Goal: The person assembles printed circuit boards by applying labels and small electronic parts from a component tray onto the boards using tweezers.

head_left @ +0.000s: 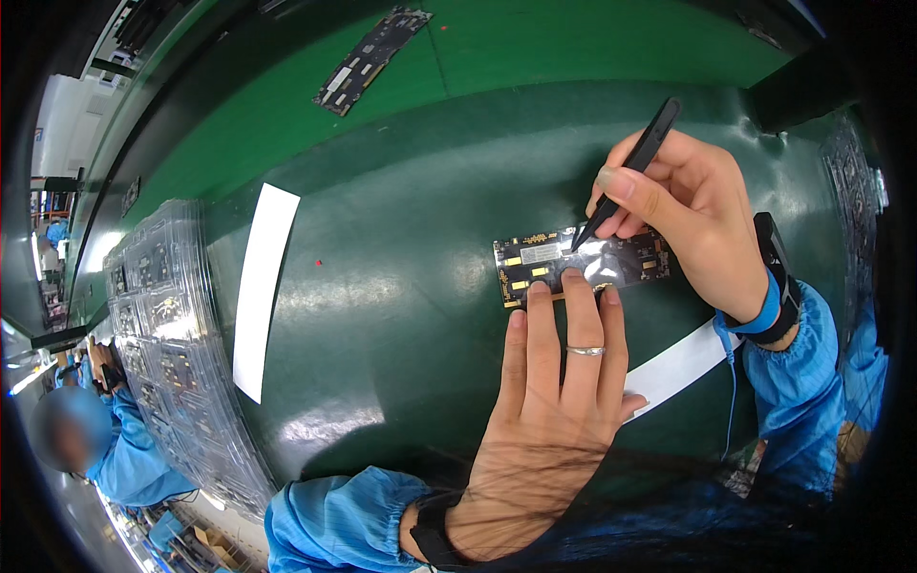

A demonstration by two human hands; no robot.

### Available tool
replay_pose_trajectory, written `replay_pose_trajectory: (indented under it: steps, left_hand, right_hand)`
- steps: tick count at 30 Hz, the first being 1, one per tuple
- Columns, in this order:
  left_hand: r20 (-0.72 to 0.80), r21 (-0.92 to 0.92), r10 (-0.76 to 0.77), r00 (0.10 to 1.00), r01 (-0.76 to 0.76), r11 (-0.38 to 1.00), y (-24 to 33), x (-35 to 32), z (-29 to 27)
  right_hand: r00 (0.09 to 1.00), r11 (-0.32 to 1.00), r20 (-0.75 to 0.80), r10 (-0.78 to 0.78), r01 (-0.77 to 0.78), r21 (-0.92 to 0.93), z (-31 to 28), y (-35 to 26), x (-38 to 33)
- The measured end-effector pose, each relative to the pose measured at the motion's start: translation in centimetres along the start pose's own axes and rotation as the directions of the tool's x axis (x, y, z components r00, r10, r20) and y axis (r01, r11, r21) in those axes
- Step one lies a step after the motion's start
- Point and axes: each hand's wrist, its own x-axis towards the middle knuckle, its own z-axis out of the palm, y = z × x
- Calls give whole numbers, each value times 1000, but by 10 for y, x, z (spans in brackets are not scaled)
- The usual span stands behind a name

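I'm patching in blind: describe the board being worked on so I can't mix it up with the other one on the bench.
On the dark green mat, look right of centre, where both hands meet. The circuit board lies flat there, pinned by the left hand fingertips along its near edge, while the right hand points black tweezers at it. The other board lies untouched at the far edge.
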Motion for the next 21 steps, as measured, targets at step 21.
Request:
replay_pose_trajectory:
  steps: [21]
  left_hand:
    - [-68, -29, -45, 997, 43, 999, 1, 4, -6]
  right_hand:
    - [995, 966, -78, -68, 46, -253, 4, -12, -11]
